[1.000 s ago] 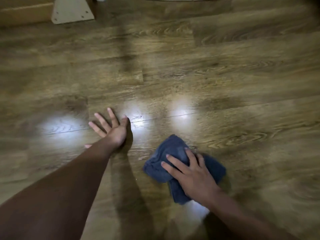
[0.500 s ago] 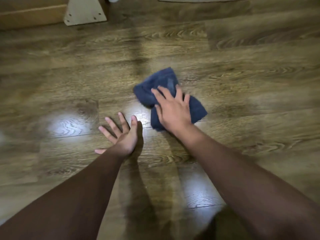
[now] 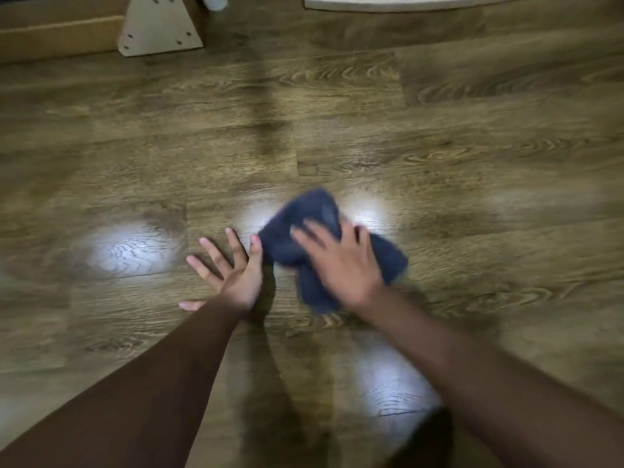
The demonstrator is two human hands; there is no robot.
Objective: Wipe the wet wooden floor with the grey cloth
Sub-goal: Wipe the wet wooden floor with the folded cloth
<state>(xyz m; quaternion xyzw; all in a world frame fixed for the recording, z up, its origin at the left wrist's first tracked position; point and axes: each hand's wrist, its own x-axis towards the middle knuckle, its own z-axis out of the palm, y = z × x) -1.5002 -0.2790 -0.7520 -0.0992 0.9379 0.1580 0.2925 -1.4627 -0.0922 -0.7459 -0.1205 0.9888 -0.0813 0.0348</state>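
The right hand [image 3: 341,265] lies flat on top of the grey cloth [image 3: 304,231], palm down and fingers spread over the fabric, pressing it to the wooden floor [image 3: 472,170] rather than clenching it; both hand and cloth are smeared by motion blur, so the exact lie of the fingertips cannot be told. The cloth sits bunched just right of the frame's centre, its bulk showing at 11 o'clock from the right hand and a smaller flap at 3 o'clock beyond the knuckles. The left hand [image 3: 233,271] rests at 9 o'clock from the cloth, fingers splayed and released, palm planted on the planks and holding nothing; its index finger reaches right beside the cloth's near edge, and whether the two touch cannot be told. Bright patches of reflected light gleam on the floor at 9 o'clock from the left hand, at 12 o'clock around the cloth, and at 6 o'clock between the forearms. At the top of the frame, toward 11 o'clock, a pale wooden bracket [image 3: 158,25] with screw holes stands against a brown board [image 3: 57,38].
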